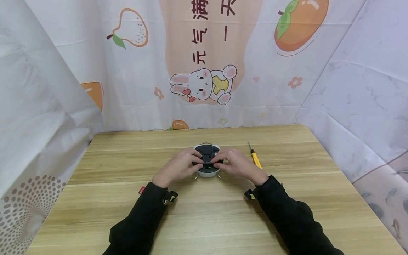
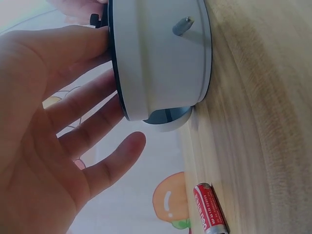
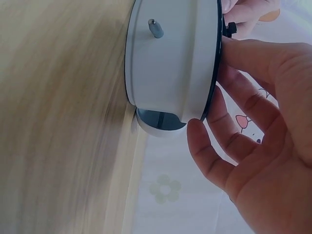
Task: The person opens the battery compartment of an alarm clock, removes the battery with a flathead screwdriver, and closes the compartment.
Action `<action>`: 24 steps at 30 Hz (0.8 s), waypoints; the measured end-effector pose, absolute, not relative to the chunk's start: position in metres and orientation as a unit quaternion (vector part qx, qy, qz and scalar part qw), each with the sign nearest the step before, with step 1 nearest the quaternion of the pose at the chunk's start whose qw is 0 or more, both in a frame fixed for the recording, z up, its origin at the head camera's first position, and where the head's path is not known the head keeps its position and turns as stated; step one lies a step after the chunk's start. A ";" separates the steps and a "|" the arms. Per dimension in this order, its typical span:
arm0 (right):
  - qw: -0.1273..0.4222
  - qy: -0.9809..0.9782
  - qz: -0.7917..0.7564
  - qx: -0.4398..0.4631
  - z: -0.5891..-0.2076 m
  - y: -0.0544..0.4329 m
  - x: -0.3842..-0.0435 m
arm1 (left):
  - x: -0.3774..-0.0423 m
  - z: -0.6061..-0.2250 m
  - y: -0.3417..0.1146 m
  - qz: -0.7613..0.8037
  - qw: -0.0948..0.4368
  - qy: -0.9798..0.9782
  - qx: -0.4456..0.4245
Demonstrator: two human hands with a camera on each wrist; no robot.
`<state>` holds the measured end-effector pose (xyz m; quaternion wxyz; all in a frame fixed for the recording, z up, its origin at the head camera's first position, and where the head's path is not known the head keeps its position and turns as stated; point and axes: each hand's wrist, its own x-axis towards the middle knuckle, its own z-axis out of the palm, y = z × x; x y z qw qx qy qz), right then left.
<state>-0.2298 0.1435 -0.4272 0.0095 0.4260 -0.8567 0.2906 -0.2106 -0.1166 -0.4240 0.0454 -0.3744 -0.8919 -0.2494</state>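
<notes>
A round white alarm clock (image 1: pixel 207 174) lies face down on the table, its black back upward and its short metal legs toward me. My left hand (image 1: pixel 181 163) is at the clock's left side, thumb and forefinger pinching a dark strip, seemingly the battery cover, across the back. From the other side my right hand (image 1: pixel 237 163) pinches the same strip. The other left fingers spread loosely beside the rim in the left wrist view; a right fingertip touches the white casing (image 3: pixel 168 63) in the right wrist view. The fingers partly hide the strip.
A red battery (image 2: pixel 209 208) lies on the wooden table (image 1: pixel 204 219), beside my left sleeve. To the right of the clock is a screwdriver (image 1: pixel 256 158) with a yellow handle, its tip pointing away. A printed curtain (image 1: pixel 134 88) hangs behind the table.
</notes>
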 end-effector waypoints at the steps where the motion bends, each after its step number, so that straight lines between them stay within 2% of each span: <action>1: 0.010 -0.857 0.290 0.425 -0.427 0.143 -0.230 | -0.211 -0.424 -0.116 -0.249 0.046 -0.892 -0.374; 13: 0.022 -0.864 0.280 0.417 -0.426 0.143 -0.229 | -0.212 -0.426 -0.114 -0.245 0.074 -0.891 -0.374; 24: 0.027 -0.863 0.270 0.427 -0.428 0.144 -0.231 | -0.212 -0.427 -0.115 -0.241 0.062 -0.896 -0.368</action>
